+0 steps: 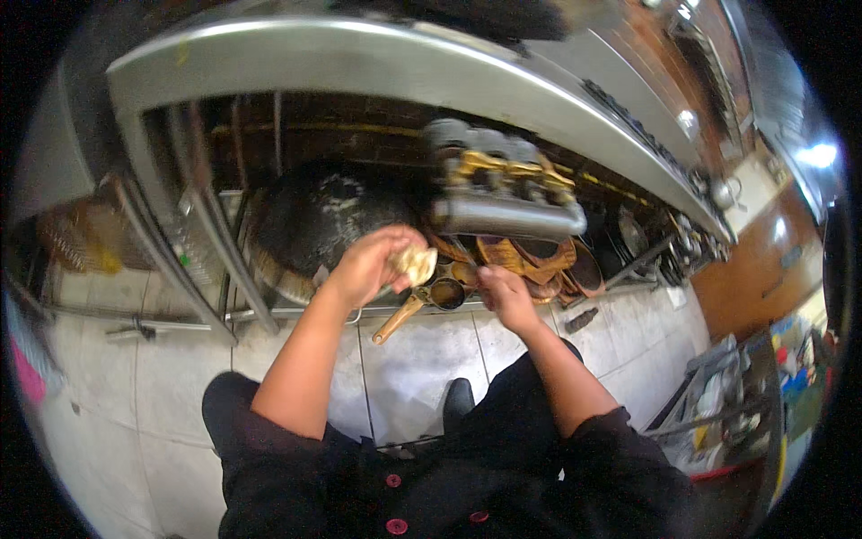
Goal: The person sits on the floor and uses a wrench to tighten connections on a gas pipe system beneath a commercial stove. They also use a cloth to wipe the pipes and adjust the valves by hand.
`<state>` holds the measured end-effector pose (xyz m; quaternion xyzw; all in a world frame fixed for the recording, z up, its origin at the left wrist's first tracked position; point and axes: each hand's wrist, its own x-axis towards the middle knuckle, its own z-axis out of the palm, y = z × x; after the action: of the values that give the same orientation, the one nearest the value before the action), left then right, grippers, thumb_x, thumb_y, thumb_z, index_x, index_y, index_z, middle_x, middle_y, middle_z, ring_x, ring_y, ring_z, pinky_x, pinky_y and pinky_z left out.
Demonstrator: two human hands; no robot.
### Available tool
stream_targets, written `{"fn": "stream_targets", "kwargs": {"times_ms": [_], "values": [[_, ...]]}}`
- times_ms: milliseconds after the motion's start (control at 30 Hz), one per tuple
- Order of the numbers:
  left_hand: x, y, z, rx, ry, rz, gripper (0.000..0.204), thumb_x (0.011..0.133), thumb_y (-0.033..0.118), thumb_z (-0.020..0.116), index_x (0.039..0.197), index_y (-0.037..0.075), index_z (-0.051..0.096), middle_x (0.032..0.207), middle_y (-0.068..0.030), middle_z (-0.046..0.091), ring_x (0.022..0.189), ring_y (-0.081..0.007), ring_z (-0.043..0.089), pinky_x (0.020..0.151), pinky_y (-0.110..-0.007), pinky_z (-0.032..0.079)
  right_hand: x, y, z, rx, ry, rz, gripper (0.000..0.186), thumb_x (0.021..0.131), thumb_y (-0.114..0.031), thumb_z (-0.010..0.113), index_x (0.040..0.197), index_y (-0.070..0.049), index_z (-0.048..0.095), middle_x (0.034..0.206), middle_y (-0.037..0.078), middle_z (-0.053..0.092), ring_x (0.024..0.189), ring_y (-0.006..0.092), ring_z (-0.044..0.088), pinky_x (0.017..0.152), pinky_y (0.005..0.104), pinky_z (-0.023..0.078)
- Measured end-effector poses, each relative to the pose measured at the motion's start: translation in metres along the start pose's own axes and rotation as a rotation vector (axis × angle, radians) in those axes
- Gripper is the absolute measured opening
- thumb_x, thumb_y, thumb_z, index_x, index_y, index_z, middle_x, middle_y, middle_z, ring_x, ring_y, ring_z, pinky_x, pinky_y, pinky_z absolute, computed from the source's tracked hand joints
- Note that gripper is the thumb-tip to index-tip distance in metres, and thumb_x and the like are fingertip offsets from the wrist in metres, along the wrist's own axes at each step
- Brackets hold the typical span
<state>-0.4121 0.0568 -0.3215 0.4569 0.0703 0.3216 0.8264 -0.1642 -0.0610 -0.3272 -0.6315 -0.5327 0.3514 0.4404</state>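
My left hand (375, 260) is closed around a crumpled cream-coloured wad (416, 264), perhaps a cloth; its exact kind does not show. To the right, and apart from it, my right hand (507, 298) has its fingers curled in. A thin dark piece seems to stick out of that grip toward the shelf, too blurred to name. Between and just below the hands, a small dark pan (446, 294) with a gold-coloured handle (397, 322) sits at the lower shelf's front edge, the handle pointing toward me.
A large blackened round pan (332, 216) stands on the lower shelf. Right of it are brown wooden boards (539, 260) and a blurred metal burner-like assembly (507, 180). A steel counter (359, 49) runs overhead. A dark object (582, 319) lies on the tiled floor; a cart (718, 404) stands right.
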Motion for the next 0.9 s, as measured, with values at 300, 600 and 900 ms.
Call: {"fn": "stream_targets", "kwargs": {"times_ms": [300, 600, 900], "values": [[0.015, -0.075, 0.041, 0.401, 0.312, -0.249, 0.06, 0.09, 0.062, 0.039, 0.075, 0.007, 0.059, 0.06, -0.0016, 0.053, 0.05, -0.0117, 0.049, 0.048, -0.026, 0.041, 0.0, -0.032, 0.029, -0.596, -0.053, -0.623, 0.019, 0.08, -0.023, 0.059, 0.087, -0.006, 0.062, 0.077, 0.018, 0.06, 0.074, 0.0382, 0.059, 0.064, 0.0461, 0.047], [0.036, -0.095, 0.062, 0.103, 0.396, -0.033, 0.059, 0.096, 0.052, 0.033, 0.116, 0.001, 0.055, 0.1, -0.0094, 0.062, 0.084, -0.0159, 0.061, 0.074, -0.03, 0.05, -0.02, -0.008, 0.021, -0.187, 0.177, -0.185, 0.045, 0.085, -0.032, 0.066, 0.112, 0.001, 0.053, 0.09, 0.012, 0.062, 0.078, 0.019, 0.06, 0.07, 0.034, 0.049], [0.033, -0.061, 0.104, 0.563, 0.255, -0.294, 0.066, 0.095, 0.058, 0.024, 0.134, 0.01, 0.046, 0.107, -0.0088, 0.061, 0.092, -0.0186, 0.06, 0.08, -0.032, 0.05, -0.026, -0.011, 0.003, 0.22, -0.059, 0.051, 0.044, 0.085, -0.013, 0.064, 0.124, -0.002, 0.046, 0.098, 0.008, 0.062, 0.08, 0.014, 0.062, 0.065, 0.0268, 0.051]]}}
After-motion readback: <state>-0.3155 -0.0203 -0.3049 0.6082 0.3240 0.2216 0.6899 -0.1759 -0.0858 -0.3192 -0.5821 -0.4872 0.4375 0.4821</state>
